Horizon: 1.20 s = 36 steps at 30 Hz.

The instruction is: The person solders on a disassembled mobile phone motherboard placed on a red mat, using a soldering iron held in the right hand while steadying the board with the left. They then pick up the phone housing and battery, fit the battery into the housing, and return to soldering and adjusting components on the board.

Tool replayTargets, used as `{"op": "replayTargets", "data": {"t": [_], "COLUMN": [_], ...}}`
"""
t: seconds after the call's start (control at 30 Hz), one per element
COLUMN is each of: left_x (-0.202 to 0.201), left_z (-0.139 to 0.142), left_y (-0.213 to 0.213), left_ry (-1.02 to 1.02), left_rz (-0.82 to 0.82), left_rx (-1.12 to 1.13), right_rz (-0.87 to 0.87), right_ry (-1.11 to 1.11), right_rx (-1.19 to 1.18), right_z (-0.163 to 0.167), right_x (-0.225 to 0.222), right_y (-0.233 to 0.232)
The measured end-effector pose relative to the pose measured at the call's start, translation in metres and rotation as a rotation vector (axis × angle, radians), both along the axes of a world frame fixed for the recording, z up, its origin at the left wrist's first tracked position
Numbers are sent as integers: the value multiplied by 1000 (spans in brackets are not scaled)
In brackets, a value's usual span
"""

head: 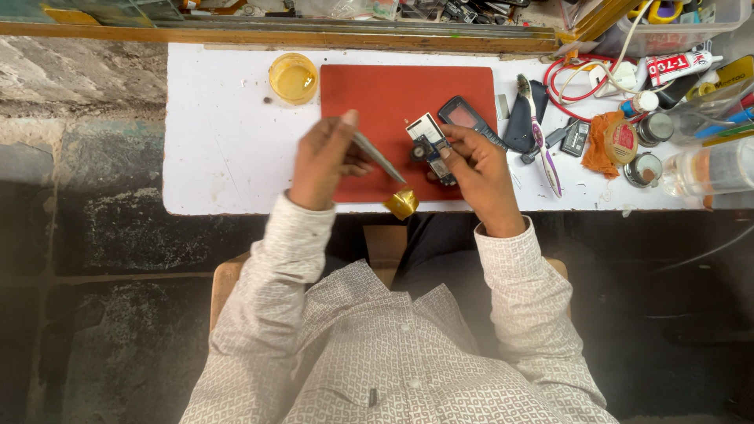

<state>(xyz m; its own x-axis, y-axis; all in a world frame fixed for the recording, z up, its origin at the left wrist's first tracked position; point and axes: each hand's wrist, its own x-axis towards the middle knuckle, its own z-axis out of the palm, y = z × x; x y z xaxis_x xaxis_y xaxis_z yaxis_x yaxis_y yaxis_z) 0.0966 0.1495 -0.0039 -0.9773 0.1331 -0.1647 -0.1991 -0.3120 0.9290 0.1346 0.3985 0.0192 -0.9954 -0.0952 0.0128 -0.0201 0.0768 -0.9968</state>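
The circuit board (430, 146) is clamped in the right hand (479, 169) above the red mat (377, 94); tweezers (378, 157) are pinched in the left hand (326, 161), steadying fine work.

We see a white worktable (220, 157) carrying a red mat (369, 94), a small yellow cup (293, 78), a dark mobile phone (469, 118), a toothbrush (542, 141), red wire coils (567, 82), an orange cloth (601, 149), small round tins (644, 167) and a crumpled gold foil (402, 203) at its near edge.
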Motion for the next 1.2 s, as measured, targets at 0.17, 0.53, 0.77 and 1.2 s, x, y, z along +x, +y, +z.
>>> {"op": "replayTargets", "data": {"t": [0.17,0.53,0.77,1.2], "left_x": [-2,-9,27,84], "left_z": [-1,-4,-3,-1], "left_y": [-71,-140,-72,46], "left_ry": [50,38,529,806], "left_rz": [90,516,584,-14], "left_rx": [209,-519,-1170,-1093], "right_rz": [-26,8,-34,28], "right_ry": [-97,-81,-127,-236], "right_rx": [23,218,216,45], "right_z": [12,28,23,18], "right_x": [-4,-10,-5,-4], "right_y": [9,16,18,12]}}
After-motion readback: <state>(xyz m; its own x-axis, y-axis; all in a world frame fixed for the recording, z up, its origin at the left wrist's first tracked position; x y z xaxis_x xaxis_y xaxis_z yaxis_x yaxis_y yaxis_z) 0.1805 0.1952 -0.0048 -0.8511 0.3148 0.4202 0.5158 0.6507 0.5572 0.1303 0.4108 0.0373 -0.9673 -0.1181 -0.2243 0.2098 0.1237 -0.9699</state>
